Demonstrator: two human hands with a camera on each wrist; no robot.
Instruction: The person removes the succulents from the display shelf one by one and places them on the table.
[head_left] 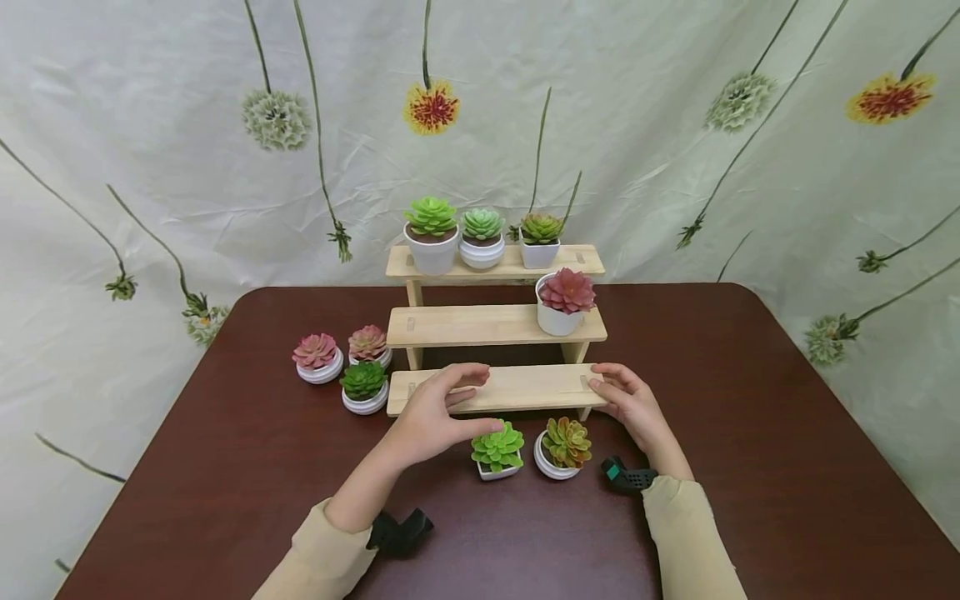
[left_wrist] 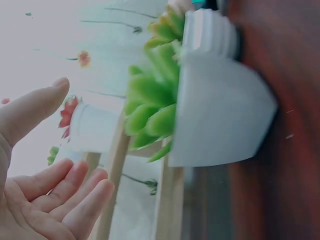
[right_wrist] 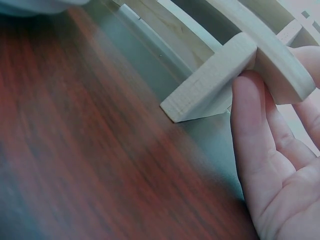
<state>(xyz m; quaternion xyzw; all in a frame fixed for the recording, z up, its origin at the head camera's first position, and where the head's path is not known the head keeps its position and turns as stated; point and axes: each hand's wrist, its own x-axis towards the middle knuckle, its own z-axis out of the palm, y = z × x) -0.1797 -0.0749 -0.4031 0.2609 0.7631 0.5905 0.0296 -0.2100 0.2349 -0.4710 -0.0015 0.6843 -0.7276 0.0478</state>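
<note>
A three-tier wooden plant stand (head_left: 495,325) stands at the back of the table. My right hand (head_left: 628,404) grips the right end of its lowest tier (head_left: 525,387); in the right wrist view the thumb (right_wrist: 248,100) lies beneath the board. Over the left part of that tier is my left hand (head_left: 438,417), thumb and fingers apart and holding nothing. Its thumb tip overlaps a bright green succulent (head_left: 497,446) in a square white pot (left_wrist: 220,110). Beside that plant, a yellow-orange succulent (head_left: 566,443) sits in a round white pot in front of the stand.
The top tier bears three potted succulents, among them a bright green one (head_left: 431,225). A dark red succulent (head_left: 567,292) stands at the middle tier's right end. Left of the stand are two pink succulents and a dark green one (head_left: 363,382). Behind hangs a flowered cloth (head_left: 637,150).
</note>
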